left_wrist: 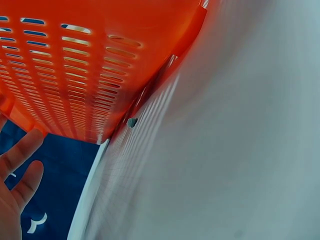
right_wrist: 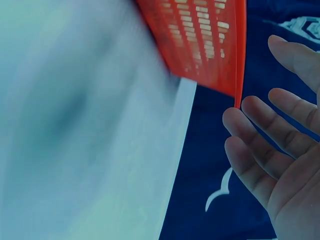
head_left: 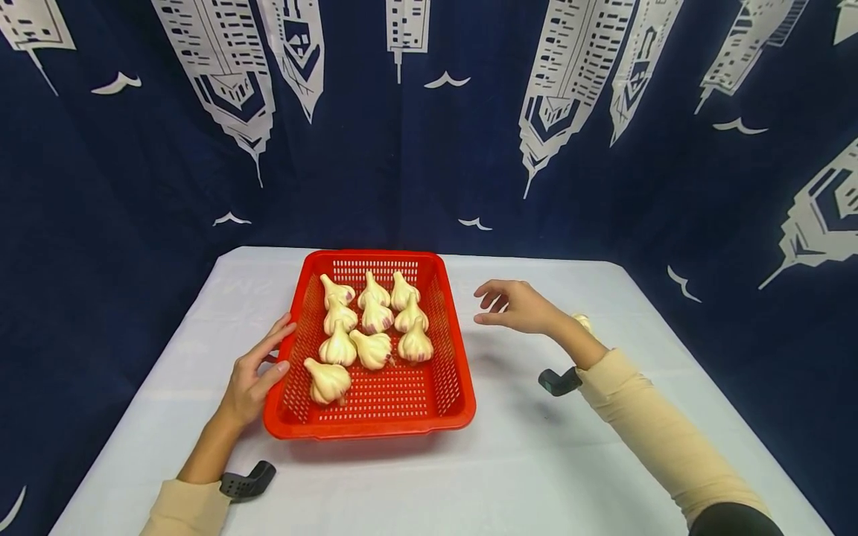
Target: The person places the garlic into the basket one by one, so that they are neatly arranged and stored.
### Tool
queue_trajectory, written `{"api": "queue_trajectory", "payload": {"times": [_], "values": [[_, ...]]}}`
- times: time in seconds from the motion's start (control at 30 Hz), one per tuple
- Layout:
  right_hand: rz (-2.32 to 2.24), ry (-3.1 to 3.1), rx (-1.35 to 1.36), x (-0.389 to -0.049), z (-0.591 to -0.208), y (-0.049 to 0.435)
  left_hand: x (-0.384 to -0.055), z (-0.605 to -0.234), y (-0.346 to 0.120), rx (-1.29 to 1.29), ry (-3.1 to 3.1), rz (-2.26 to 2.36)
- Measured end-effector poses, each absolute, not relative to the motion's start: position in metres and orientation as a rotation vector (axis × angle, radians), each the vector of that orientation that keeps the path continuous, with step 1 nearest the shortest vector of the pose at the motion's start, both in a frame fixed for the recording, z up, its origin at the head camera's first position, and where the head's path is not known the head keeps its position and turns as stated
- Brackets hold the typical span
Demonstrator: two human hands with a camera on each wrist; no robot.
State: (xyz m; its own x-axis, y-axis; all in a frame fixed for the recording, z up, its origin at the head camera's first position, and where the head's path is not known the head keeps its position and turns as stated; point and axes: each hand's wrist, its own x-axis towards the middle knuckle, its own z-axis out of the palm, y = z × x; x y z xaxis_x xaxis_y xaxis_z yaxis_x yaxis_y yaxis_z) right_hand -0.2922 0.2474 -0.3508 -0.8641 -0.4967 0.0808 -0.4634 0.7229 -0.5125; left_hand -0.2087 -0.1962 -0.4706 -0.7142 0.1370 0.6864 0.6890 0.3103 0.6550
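Observation:
A red plastic basket [head_left: 367, 430] stands on the white table, with several garlic bulbs [head_left: 373, 350] in rows inside it. One bulb [head_left: 328, 382] sits apart at its near left. My left hand [head_left: 244, 387] touches the basket's left rim with extended fingers; the left wrist view shows fingers [left_wrist: 22, 152] against the rim. To the right of the basket, my right hand [head_left: 526, 307] hangs above the table with loosely bent fingers and nothing in them. Another garlic bulb [head_left: 582, 321] lies beyond the right wrist, partly hidden by it.
The white-covered table [head_left: 415, 499] reaches back to a dark blue curtain [head_left: 375, 171] printed with white buildings and birds. Dark wrist devices [head_left: 248, 481] jut out below both wrists.

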Motion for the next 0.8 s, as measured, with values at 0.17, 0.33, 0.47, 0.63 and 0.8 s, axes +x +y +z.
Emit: {"api": "queue_trajectory", "payload": {"times": [0.17,0.33,0.47,0.63,0.8], "values": [[-0.820,2.916,-0.737,-0.299,-0.350,0.265,-0.209,-0.470,-0.195,-0.730,-2.067,-1.405],[-0.790,2.983,-0.654,-0.309,-0.351,0.284,-0.209,-0.470,-0.195,-0.730,-2.056,-1.416],[-0.770,3.000,-0.539,-0.317,-0.354,0.299,-0.209,-0.470,-0.195,-0.730,-2.056,-1.427],[-0.755,3.032,-0.452,-0.322,-0.360,0.318,-0.209,-0.470,-0.196,-0.724,-2.057,-1.426],[-0.730,3.077,-0.430,-0.324,-0.366,0.336,-0.209,-0.470,-0.196,-0.724,-2.054,-1.426]]}}
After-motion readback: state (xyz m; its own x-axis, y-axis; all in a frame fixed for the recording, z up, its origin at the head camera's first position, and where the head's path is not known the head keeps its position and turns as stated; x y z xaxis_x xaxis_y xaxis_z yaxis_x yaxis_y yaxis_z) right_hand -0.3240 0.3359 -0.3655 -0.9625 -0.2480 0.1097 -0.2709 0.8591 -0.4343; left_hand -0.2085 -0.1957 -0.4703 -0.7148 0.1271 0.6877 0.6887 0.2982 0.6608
